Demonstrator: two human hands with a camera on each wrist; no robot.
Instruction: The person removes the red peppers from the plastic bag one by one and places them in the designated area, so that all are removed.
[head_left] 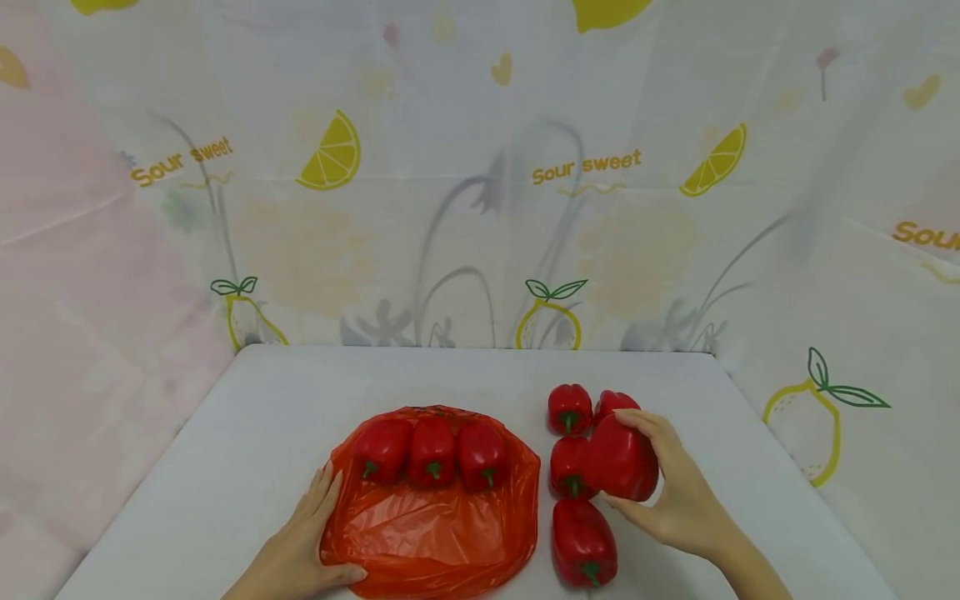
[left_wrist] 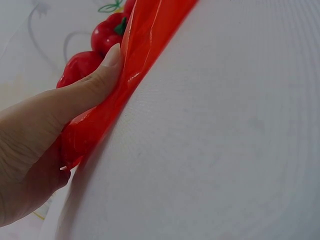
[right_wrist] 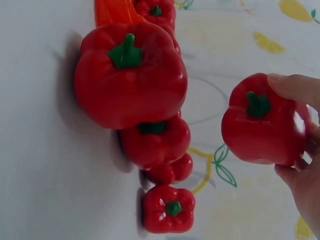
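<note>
In the head view, the left hand rests against the left side of the orange bag, with its fingers nearly straight and its thumb spread apart from them, and three bagged peppers stand in a row to the right of these fingertips. The right hand has thumb and fingertips clamped on the held pepper; four loose peppers are on the white table – beyond these fingers, to their left, and nearer to the person. In the left wrist view, the thumb lies along the crumpled edge of the bag, and some peppers show past its tip; the other fingers are mostly hidden, so I cannot tell how firmly they press. I judge that this thin edge could fold inward if the fingers leave it. In the right wrist view, the held pepper is off the table, its green stem facing away from the palm, and the loose peppers are apart from the fingertips. Its glossy skin could slip or turn, because the grip seems to be mainly at the tips – and if the hand passes too low, the pepper could knock a loose one rolling.
</note>
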